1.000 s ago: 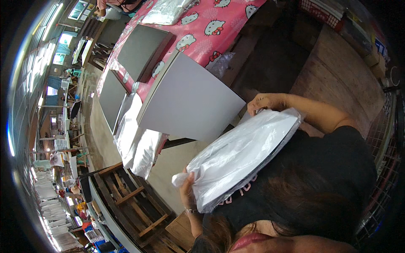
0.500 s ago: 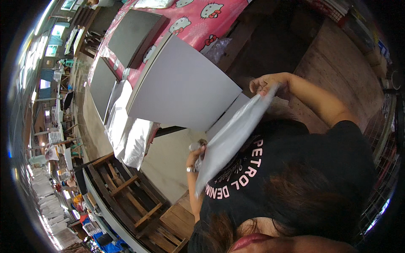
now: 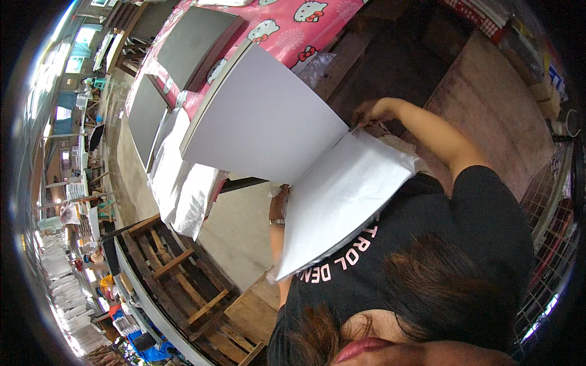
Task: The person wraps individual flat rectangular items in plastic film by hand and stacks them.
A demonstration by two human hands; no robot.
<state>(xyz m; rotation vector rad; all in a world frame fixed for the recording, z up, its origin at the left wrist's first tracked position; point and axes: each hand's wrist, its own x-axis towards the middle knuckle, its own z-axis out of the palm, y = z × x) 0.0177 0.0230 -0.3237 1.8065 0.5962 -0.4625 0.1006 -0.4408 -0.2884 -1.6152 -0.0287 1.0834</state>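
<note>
The right hand [image 3: 370,114] curls its fingers at the 12 o'clock edge of a white package [image 3: 351,195], grip too dark to tell. The left hand [image 3: 279,204], at 9 o'clock, is half-hidden, finger hold unclear. The package slants before a black shirt [image 3: 488,238], a white panel [image 3: 262,116] at 10 o'clock.

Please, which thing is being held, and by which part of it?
A white plastic-wrapped flat piece: the right hand appears to grip its far right corner; the left hand is at its far left corner, partly hidden, its grip unclear.
</note>
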